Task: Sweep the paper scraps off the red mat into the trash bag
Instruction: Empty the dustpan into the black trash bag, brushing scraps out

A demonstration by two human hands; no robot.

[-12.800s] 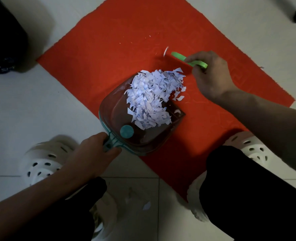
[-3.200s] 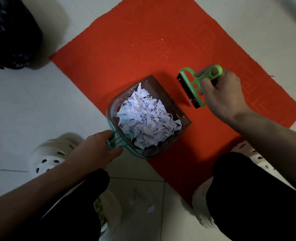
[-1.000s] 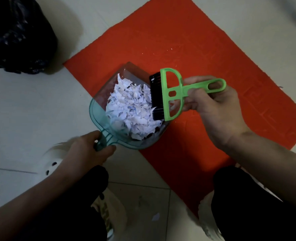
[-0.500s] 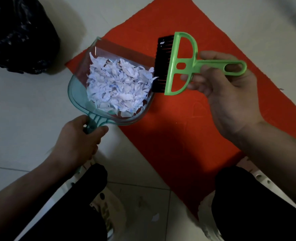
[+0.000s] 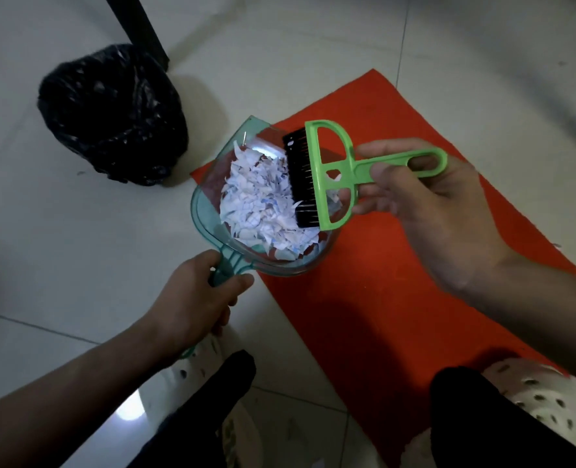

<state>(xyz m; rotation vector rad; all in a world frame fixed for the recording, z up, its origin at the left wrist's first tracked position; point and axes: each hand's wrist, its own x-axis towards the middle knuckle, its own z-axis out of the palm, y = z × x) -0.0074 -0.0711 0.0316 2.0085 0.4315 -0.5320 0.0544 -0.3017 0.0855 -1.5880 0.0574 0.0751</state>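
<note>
L hand (image 5: pixel 192 307) grips dustpan (image 5: pixel 209 228) full of paper bits (image 5: pixel 259 204). R hand (image 5: pixel 438 211) holds green brush (image 5: pixel 317 173) w/ bristles on the pile. Black bag (image 5: pixel 111 113) sits near.

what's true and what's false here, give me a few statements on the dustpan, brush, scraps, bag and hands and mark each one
1. The left hand grips the dustpan by its handle. True.
2. The paper scraps lie scattered across the red mat. False: they are piled in the dustpan.
3. The right hand holds the green brush with its bristles over the scraps. True.
4. The dustpan is tipped into the trash bag. False: it is apart from the bag, over the mat's corner, with the scraps inside it.
5. The trash bag is white. False: it is black.
</note>
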